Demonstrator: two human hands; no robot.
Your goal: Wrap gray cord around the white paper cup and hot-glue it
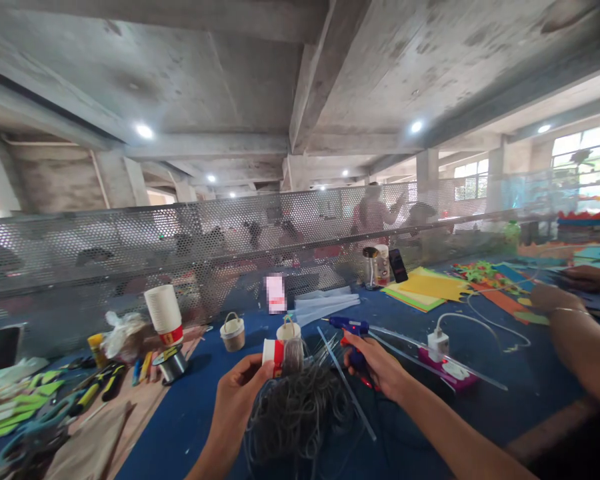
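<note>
A view from a head camera looks down over a blue tabletop [205,413] in a concrete-ceilinged workroom. The left hand [237,393] is closed around a small paper cup [274,353], white with a red band, held up just above the tabletop; part of the cup is wrapped in grey cord [293,355]. A loose, tangled heap of the same grey cord [300,413] hangs and spreads below the cup, between the two forearms. The right hand [377,367] grips a blue glue gun [350,327] by its handle, the nozzle pointing left toward the cup but well short of touching it. A white cable [480,323] runs from a white plug adapter [437,345] lying to the right of the gun.

Beyond the hands stand two small finished cord-wrapped baskets [233,331] with handles. To the left is a tilted stack of paper cups [164,312], a roll of tape [173,363], and yellow-handled tools [100,387]. Coloured paper sheets [427,288] lie at the far right, where another person's forearm [575,333] rests on the tabletop. A perforated metal screen [130,260] runs across the back of the tabletop.
</note>
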